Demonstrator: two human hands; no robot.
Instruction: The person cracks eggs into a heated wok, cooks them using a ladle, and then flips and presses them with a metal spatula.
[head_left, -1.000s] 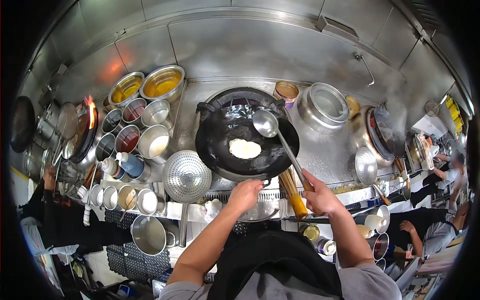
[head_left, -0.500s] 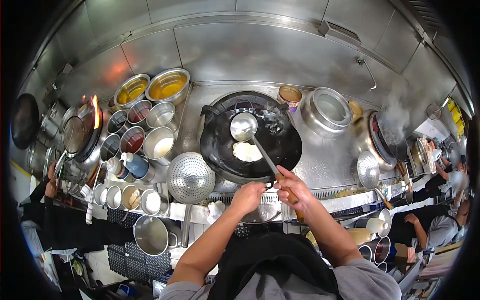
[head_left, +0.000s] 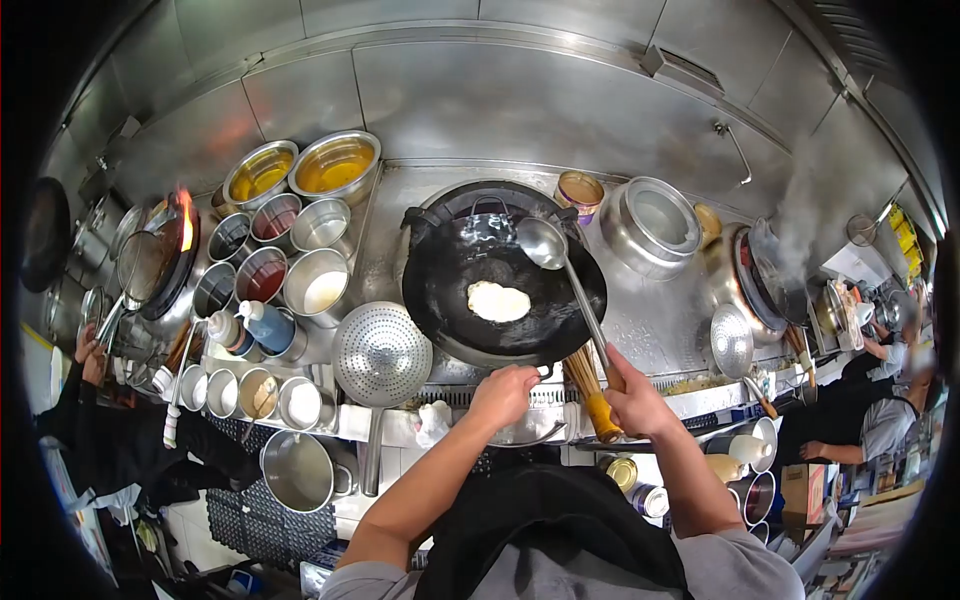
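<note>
A black wok (head_left: 450,305) sits on the burner in front of me, and a white egg-like piece of food (head_left: 498,302) lies near its middle. My left hand (head_left: 503,398) is closed at the wok's near rim, round its handle. The fingers of my right hand (head_left: 634,400) are wrapped round the wooden handle of a metal ladle (head_left: 543,243). The ladle's bowl hangs over the right back part of the wok, apart from the food. Under the ladle's handle, a bamboo brush (head_left: 590,395) rests beside the wok.
Left of the wok are a perforated strainer (head_left: 382,354), metal seasoning pots (head_left: 316,285) and two bowls of yellow liquid (head_left: 336,168). A lidded steel pot (head_left: 655,227) stands right. Flames (head_left: 186,220) rise at another stove. Other people work at both sides.
The ladle has swung from above the food to the wok's right back side, and my right hand has moved right. My left hand stays at the rim. The food remains near the middle.
</note>
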